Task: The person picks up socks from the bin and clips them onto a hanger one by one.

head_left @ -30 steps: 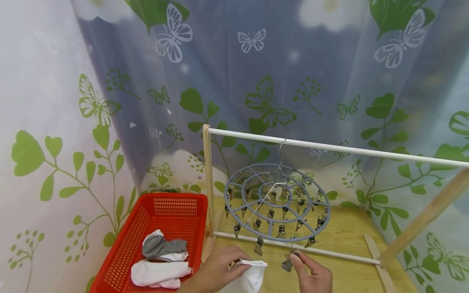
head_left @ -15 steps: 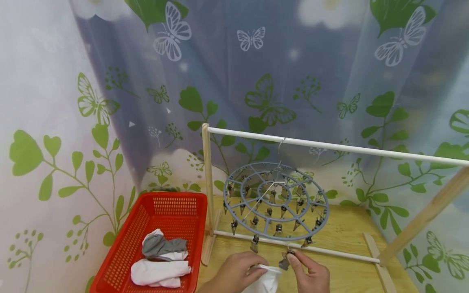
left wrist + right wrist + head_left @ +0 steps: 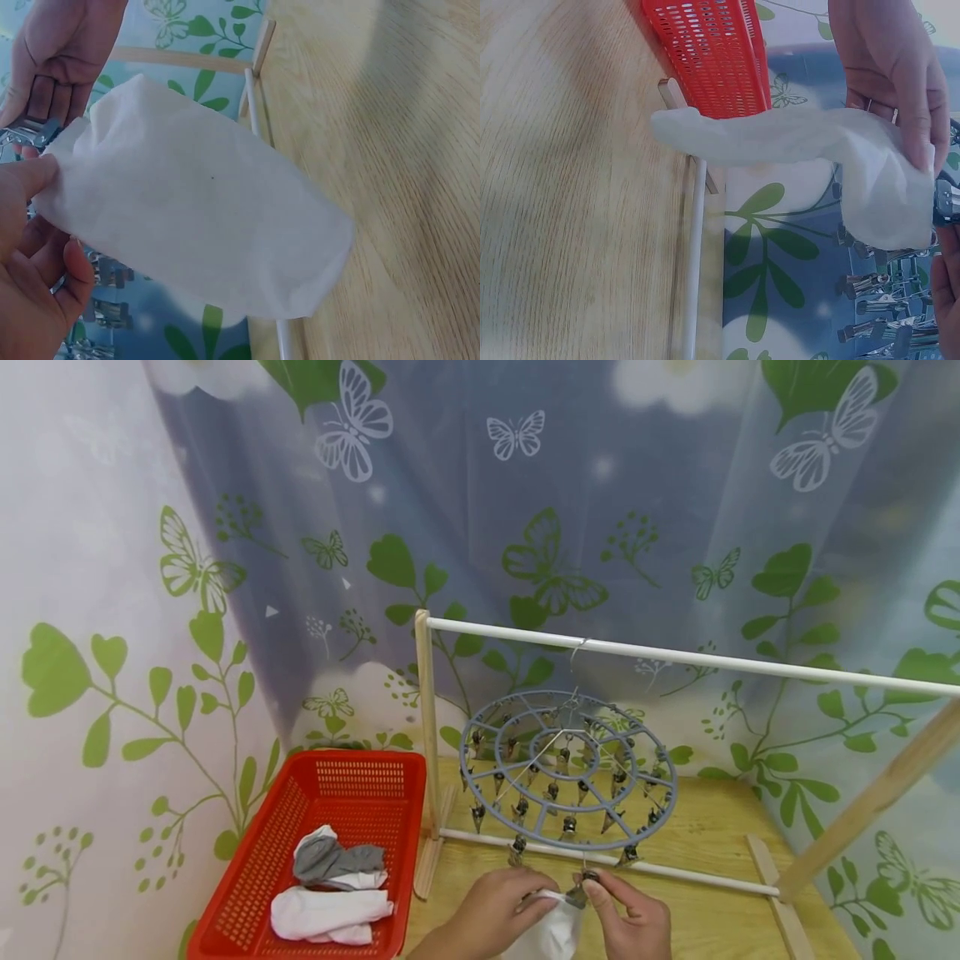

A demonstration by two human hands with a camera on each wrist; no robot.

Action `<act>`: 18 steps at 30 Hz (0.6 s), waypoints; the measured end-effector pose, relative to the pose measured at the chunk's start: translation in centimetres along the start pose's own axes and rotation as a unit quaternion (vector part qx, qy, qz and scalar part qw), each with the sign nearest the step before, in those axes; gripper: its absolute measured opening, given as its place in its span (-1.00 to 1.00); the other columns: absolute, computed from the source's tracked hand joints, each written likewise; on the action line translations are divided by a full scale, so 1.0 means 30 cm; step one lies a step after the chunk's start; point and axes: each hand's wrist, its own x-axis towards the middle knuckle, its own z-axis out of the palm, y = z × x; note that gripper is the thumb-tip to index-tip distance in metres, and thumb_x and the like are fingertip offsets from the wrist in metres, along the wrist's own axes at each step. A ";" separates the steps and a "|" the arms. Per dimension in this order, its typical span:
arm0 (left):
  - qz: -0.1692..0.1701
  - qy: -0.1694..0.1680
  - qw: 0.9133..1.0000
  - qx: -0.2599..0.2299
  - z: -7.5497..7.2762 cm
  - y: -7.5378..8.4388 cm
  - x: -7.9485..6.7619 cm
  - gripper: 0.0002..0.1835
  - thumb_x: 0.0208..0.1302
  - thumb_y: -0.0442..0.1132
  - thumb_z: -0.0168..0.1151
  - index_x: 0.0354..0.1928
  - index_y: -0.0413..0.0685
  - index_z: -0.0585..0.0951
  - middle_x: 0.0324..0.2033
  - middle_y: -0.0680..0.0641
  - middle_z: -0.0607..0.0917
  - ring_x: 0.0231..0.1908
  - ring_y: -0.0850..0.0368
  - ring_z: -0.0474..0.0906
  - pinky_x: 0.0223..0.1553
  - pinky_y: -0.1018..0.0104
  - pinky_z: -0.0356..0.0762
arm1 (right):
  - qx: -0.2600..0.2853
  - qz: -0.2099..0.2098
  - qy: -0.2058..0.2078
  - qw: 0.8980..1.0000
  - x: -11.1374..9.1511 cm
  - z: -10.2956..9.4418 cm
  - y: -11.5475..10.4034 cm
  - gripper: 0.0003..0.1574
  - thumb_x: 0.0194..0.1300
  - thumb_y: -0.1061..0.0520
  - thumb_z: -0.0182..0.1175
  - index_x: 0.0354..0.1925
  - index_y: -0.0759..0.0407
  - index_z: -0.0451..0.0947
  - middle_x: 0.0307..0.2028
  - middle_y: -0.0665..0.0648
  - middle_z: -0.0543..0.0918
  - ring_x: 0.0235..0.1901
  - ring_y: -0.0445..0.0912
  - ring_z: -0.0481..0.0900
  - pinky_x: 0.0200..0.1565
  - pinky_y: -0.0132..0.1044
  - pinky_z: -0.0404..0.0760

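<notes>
A white sock (image 3: 202, 187) hangs from my left hand (image 3: 495, 906), which pinches its cuff between thumb and fingers. My right hand (image 3: 633, 918) pinches a metal clip (image 3: 581, 887) at the near edge of the round grey drying hanger (image 3: 555, 841). In the head view the clip's jaws overlap the top of the sock's cuff. The left wrist view shows the clip right at the corner of the cuff, and the sock's toe dangles free over the wooden table. Several other metal clips (image 3: 520, 810) hang from the hanger's rings.
The hanger hooks onto the white rod (image 3: 675, 657) of a wooden stand (image 3: 427, 727). At the left, a red basket (image 3: 247, 860) holds white socks (image 3: 330, 914) and a grey-and-white sock (image 3: 337, 862). A patterned curtain (image 3: 465, 485) backs the wooden table (image 3: 697, 827).
My left hand has carried the sock rightward, up to the clip. My right hand still pinches the clip and has shifted slightly left, bringing the cuff and clip together.
</notes>
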 end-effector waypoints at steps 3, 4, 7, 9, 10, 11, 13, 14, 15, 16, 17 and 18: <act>-0.010 -0.001 1.000 -0.009 0.005 0.000 0.008 -0.77 0.46 -0.08 0.07 -0.12 0.05 0.68 -0.24 0.13 0.72 -0.27 0.45 0.57 -0.25 0.66 0.42 | 0.005 -0.007 -0.006 1.000 0.002 0.000 0.003 -0.81 0.10 0.53 0.27 -0.25 0.48 0.68 -0.41 0.24 0.74 -0.35 -0.45 0.64 -0.33 -0.54 0.59; -0.014 -0.001 1.000 -0.013 0.007 0.000 0.010 -0.77 0.46 -0.07 0.07 -0.12 0.05 0.68 -0.24 0.13 0.72 -0.28 0.46 0.56 -0.26 0.66 0.42 | 0.006 -0.011 -0.009 1.000 0.002 0.000 0.004 -0.81 0.10 0.53 0.27 -0.25 0.48 0.68 -0.40 0.25 0.74 -0.34 -0.44 0.64 -0.32 -0.54 0.59; -0.028 0.000 0.999 -0.023 0.010 0.001 0.012 -0.78 0.46 -0.08 0.08 -0.14 0.04 0.68 -0.23 0.13 0.72 -0.31 0.48 0.53 -0.28 0.65 0.41 | -0.003 -0.026 -0.015 1.000 0.004 -0.002 0.005 -0.81 0.12 0.50 0.28 -0.25 0.44 0.70 -0.39 0.24 0.75 -0.32 -0.45 0.63 -0.30 -0.56 0.58; -0.036 -0.001 0.999 -0.034 0.010 0.000 0.012 -0.78 0.46 -0.09 0.08 -0.14 0.03 0.68 -0.22 0.12 0.72 -0.33 0.49 0.51 -0.30 0.65 0.41 | -0.005 -0.032 -0.019 0.999 0.005 -0.003 0.005 -0.82 0.13 0.48 0.29 -0.25 0.41 0.70 -0.38 0.22 0.75 -0.31 -0.44 0.63 -0.29 -0.57 0.58; -0.039 -0.002 0.999 -0.038 0.010 0.001 0.013 -0.78 0.46 -0.09 0.08 -0.13 0.03 0.68 -0.22 0.11 0.72 -0.34 0.50 0.50 -0.31 0.65 0.41 | -0.006 -0.033 -0.019 0.999 0.005 -0.003 0.004 -0.82 0.13 0.47 0.29 -0.24 0.41 0.71 -0.38 0.21 0.75 -0.31 -0.44 0.63 -0.28 -0.57 0.57; -0.040 -0.003 0.998 -0.042 0.010 0.001 0.014 -0.78 0.46 -0.10 0.08 -0.13 0.02 0.68 -0.22 0.11 0.72 -0.34 0.50 0.50 -0.31 0.65 0.41 | -0.007 -0.033 -0.020 0.999 0.005 -0.003 0.003 -0.82 0.14 0.46 0.29 -0.23 0.40 0.71 -0.38 0.21 0.75 -0.31 -0.44 0.63 -0.28 -0.58 0.57; -0.039 -0.006 0.998 -0.054 0.009 0.001 0.015 -0.78 0.46 -0.10 0.09 -0.12 0.01 0.68 -0.21 0.10 0.73 -0.34 0.50 0.50 -0.31 0.64 0.42 | -0.007 -0.030 -0.018 0.999 0.006 -0.002 0.001 -0.82 0.15 0.44 0.30 -0.23 0.39 0.71 -0.38 0.20 0.76 -0.32 -0.44 0.63 -0.27 -0.59 0.56; -0.038 -0.008 0.998 -0.059 0.009 0.000 0.015 -0.78 0.46 -0.11 0.09 -0.12 0.01 0.68 -0.21 0.09 0.73 -0.34 0.50 0.50 -0.31 0.64 0.43 | -0.010 -0.028 -0.016 0.999 0.006 -0.002 0.000 -0.82 0.15 0.44 0.30 -0.23 0.39 0.71 -0.39 0.19 0.76 -0.32 -0.44 0.63 -0.27 -0.60 0.55; -0.035 -0.009 0.997 -0.061 0.008 0.000 0.015 -0.78 0.46 -0.11 0.09 -0.12 0.00 0.68 -0.22 0.09 0.72 -0.35 0.51 0.49 -0.31 0.64 0.43 | -0.011 -0.027 -0.014 0.999 0.006 -0.001 -0.001 -0.82 0.14 0.44 0.30 -0.23 0.39 0.71 -0.39 0.19 0.76 -0.32 -0.44 0.63 -0.26 -0.60 0.55; -0.033 -0.012 0.997 -0.064 0.007 -0.001 0.015 -0.78 0.46 -0.11 0.09 -0.12 0.00 0.68 -0.22 0.09 0.72 -0.35 0.51 0.49 -0.31 0.64 0.44 | -0.013 -0.025 -0.012 1.000 0.006 -0.001 -0.001 -0.82 0.14 0.44 0.30 -0.23 0.38 0.71 -0.40 0.18 0.76 -0.33 -0.44 0.63 -0.26 -0.60 0.54; -0.031 -0.015 0.997 -0.067 0.007 -0.002 0.015 -0.78 0.46 -0.11 0.09 -0.11 0.00 0.68 -0.23 0.09 0.72 -0.36 0.52 0.48 -0.32 0.64 0.44 | -0.014 -0.025 -0.010 1.000 0.006 -0.001 -0.002 -0.82 0.14 0.44 0.30 -0.23 0.38 0.71 -0.40 0.17 0.76 -0.33 -0.44 0.63 -0.26 -0.61 0.54; -0.028 -0.019 0.997 -0.070 0.006 -0.003 0.015 -0.78 0.45 -0.12 0.09 -0.11 0.00 0.68 -0.23 0.09 0.72 -0.37 0.52 0.47 -0.32 0.64 0.44 | -0.015 -0.026 -0.008 1.000 0.006 0.000 -0.002 -0.82 0.13 0.44 0.31 -0.24 0.37 0.72 -0.41 0.17 0.76 -0.33 -0.44 0.63 -0.26 -0.61 0.54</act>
